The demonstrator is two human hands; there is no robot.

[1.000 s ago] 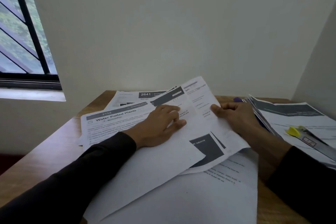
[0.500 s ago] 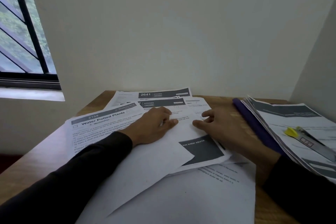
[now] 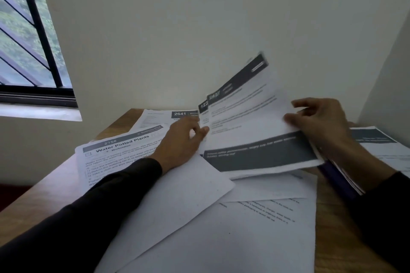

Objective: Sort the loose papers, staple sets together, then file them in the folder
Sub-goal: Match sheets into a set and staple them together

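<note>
- The right hand [image 3: 319, 126] pinched the lifted sheets [image 3: 248, 117] at their right edge, above the table's [image 3: 44, 193] middle.
- The left hand [image 3: 182, 142] pressed flat on the loose papers [image 3: 177, 201].
- Best lift slowly, so nothing slid.

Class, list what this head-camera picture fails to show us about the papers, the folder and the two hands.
- Lifted sheet, head view: motion blur makes its body text unreadable.
- Sheet behind it: number cut off by the front sheet.
- Purple folder: mostly hidden by the right hand and its sleeve.
- "Water Potted Plants" sheet: lower lines covered by the left hand and its sleeve.
</note>
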